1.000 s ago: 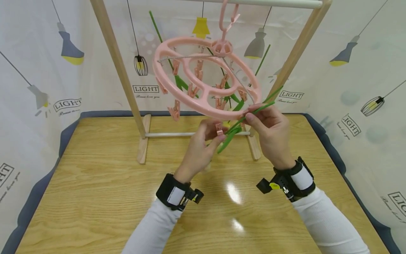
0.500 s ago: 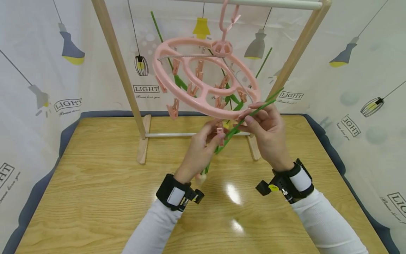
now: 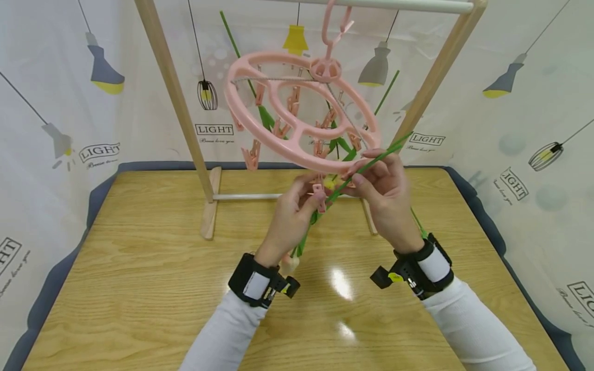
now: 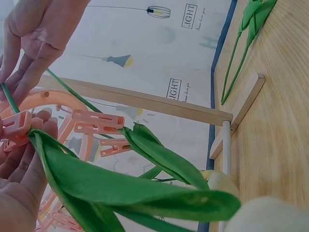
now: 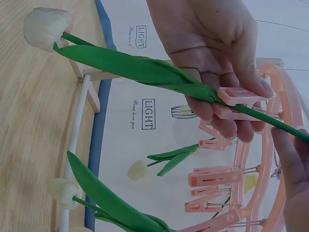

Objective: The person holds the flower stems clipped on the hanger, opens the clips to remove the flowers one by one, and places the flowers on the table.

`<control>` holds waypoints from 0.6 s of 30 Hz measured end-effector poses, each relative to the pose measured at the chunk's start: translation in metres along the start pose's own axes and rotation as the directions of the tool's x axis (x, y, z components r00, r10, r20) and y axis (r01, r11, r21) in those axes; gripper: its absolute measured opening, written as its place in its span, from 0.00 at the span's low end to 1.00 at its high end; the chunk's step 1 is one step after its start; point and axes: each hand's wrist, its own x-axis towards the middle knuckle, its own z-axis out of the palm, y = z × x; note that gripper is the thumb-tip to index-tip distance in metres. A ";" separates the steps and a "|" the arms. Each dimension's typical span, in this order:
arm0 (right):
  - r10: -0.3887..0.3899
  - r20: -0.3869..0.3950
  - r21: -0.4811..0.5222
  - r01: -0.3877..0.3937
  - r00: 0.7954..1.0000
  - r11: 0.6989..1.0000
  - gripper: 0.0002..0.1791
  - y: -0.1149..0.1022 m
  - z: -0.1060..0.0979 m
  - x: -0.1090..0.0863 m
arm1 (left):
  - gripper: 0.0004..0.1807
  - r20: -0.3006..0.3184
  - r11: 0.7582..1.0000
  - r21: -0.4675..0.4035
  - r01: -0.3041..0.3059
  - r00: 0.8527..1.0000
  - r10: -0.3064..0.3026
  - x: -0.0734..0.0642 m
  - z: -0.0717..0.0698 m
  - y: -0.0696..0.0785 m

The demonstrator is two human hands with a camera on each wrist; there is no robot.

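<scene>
In the head view my left hand [image 3: 292,214] pinches a pink clothespin [image 3: 318,197] that hangs below the front rim of a round pink drying hanger [image 3: 303,161]. A white tulip with green leaves [image 5: 125,70] hangs blossom down, its stem [image 5: 270,119] running between the clothespin's two arms in the right wrist view. My right hand [image 3: 389,198] holds the upper stem between thumb and fingers, close to the hanger's rim. Its blossom [image 3: 289,264] shows just past my left wrist. Behind, other tulips [image 5: 137,170] hang from clothespins on the same hanger.
The hanger hooks over a white bar [image 3: 408,5] on a wooden frame [image 3: 176,93] standing on the table [image 3: 153,288]. Several unused clothespins [image 3: 251,156] dangle at its left. Another green-leaved stem [image 4: 236,60] lies on the table beyond my right hand.
The tulip has slid down and left, its blossom coming into view below my left hand. The clothespin now hangs more upright. My right hand has shifted slightly left, uncovering a stem on the table.
</scene>
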 end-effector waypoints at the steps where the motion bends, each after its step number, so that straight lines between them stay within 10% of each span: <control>1: 0.002 -0.006 -0.010 -0.002 1.000 1.000 0.22 0.000 0.000 0.000 | 0.21 0.001 1.000 0.003 0.002 1.000 -0.002 0.000 0.000 0.000; 18: 0.015 -0.066 -0.033 -0.017 0.998 0.999 0.18 0.009 0.002 -0.002 | 0.15 -0.023 0.999 0.046 -0.008 1.000 0.009 0.001 -0.001 -0.001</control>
